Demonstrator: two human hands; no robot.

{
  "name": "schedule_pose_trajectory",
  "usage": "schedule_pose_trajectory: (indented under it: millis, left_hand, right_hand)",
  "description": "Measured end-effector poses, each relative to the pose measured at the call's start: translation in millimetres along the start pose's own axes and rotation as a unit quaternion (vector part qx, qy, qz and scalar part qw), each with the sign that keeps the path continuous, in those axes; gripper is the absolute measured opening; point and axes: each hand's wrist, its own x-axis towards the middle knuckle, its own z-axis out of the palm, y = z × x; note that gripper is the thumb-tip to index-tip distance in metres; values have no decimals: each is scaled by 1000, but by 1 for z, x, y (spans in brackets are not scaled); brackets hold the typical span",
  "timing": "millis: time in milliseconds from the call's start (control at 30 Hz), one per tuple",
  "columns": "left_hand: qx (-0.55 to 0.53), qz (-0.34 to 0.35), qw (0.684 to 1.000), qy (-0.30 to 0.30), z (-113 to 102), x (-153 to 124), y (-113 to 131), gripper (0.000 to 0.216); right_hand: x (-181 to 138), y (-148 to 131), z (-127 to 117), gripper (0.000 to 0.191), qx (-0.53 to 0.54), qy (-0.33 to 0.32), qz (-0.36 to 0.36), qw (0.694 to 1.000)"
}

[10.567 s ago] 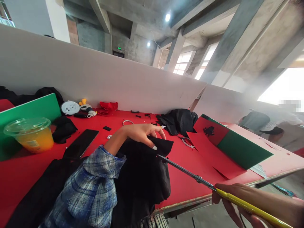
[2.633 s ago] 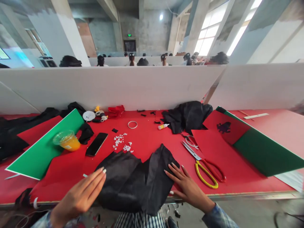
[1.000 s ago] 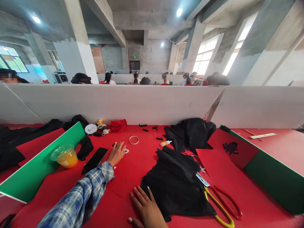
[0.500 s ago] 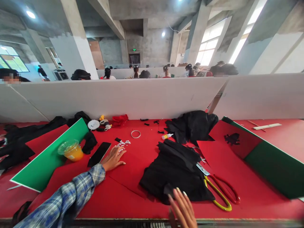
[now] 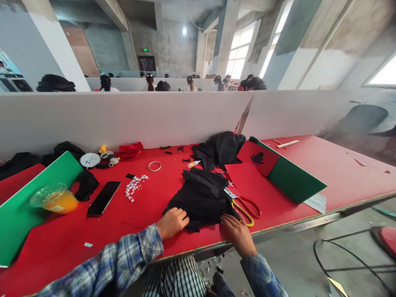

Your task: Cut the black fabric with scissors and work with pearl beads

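A black cloth (image 5: 201,198), folded and rumpled, lies on the red table near its front edge. The curled fingers of my left hand (image 5: 173,222) grip the cloth's lower left edge. At its lower right corner, my right hand (image 5: 238,233) has its fingers bent over the cloth; the thumb is hidden. Beside that hand lie scissors (image 5: 246,208) with one red and one yellow handle, their blades partly under the cloth. A small glue bottle (image 5: 194,164) rests behind the cloth, near another heap of black fabric (image 5: 224,150).
To the left are a phone (image 5: 104,199), scattered white beads (image 5: 135,186), a ring (image 5: 154,166) and a cup of orange drink (image 5: 57,200) by a green board (image 5: 18,225). A second green board (image 5: 297,179) stands at right. A white partition (image 5: 139,117) runs behind.
My left hand has left the white beads and come right to the cloth. My right hand has moved onto the cloth's corner. The view has turned right.
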Motion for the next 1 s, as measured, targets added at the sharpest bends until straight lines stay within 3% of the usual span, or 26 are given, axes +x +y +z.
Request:
schedule_pose_trajectory:
  millis: [100, 200, 300, 433, 500, 600, 667, 767, 1000]
  left_hand:
    - [15, -44, 999, 18, -16, -5, -37, 25]
    - [-37, -119, 991, 55, -49, -15, -66, 28]
    - [-175, -175, 964, 102, -85, -19, -73, 28]
    - [-276, -176, 923, 200, -126, -3, -45, 41]
    - [-304, -113, 931, 165, -136, 14, -30, 53]
    - [-376, -89, 915, 111, -140, 37, -26, 26]
    - [-439, -99, 888, 88, -140, 45, -37, 18]
    - [-495, -94, 862, 59, -141, 45, -59, 23]
    - [-441, -131, 884, 83, -160, 48, -104, 24]
  right_hand:
    - [12, -4, -21, 37, 25, 69, -35, 997]
    - [32, -13, -48, 30, 83, 90, -21, 992]
    - [62, -20, -75, 25, 184, 43, 20, 982]
    - [110, -24, -109, 25, 295, -79, -4, 952]
    - [133, -24, -128, 28, 321, -110, -30, 940]
    - [162, -20, -158, 34, 315, -160, -68, 933]
    - [175, -16, -175, 45, 277, -196, -87, 937]
    - [189, -8, -192, 38, 228, -241, -130, 934]
    - [234, 17, -197, 35, 175, -253, -149, 940]
